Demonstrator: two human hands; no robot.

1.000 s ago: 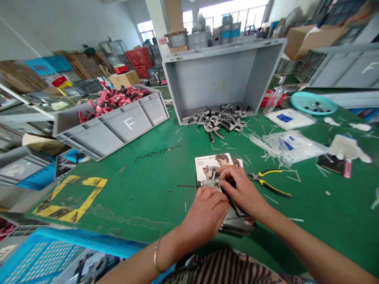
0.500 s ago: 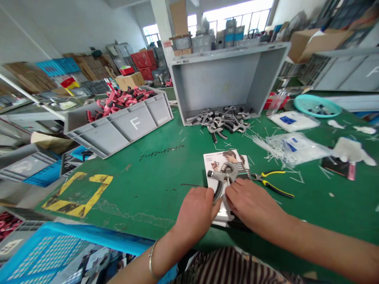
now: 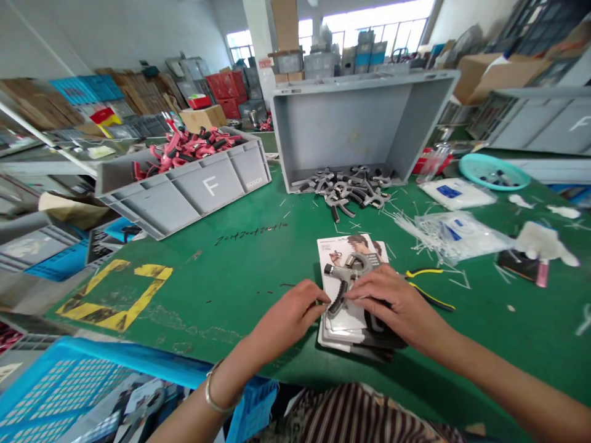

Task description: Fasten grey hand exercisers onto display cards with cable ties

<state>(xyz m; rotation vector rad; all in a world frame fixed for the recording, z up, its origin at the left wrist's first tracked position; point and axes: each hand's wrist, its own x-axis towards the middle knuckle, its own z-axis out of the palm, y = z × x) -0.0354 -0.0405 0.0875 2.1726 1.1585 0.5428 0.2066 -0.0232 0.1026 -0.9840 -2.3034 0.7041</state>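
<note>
A grey hand gripper (image 3: 344,274) lies on a printed backing card (image 3: 351,255) atop a small stack of cards (image 3: 339,332) on the green table. My left hand (image 3: 289,317) pinches at the card's left edge beside the gripper's handle, fingers closed. My right hand (image 3: 392,301) rests over the gripper's handles, its fingertips pressed on them. Yellow-handled pliers (image 3: 427,286) lie just right of my right hand.
A tilted grey crate (image 3: 360,123) spills several grey hand grippers (image 3: 346,187). A grey crate marked F (image 3: 203,184) holds red grippers. Bags of white ties (image 3: 455,234), a teal bowl (image 3: 494,172) and a blue crate (image 3: 69,394) surround the work spot.
Both hands uncovered the gripper, which now lies flat on the card. The left hand slid to the card's left edge; the right hand stays on the handles.
</note>
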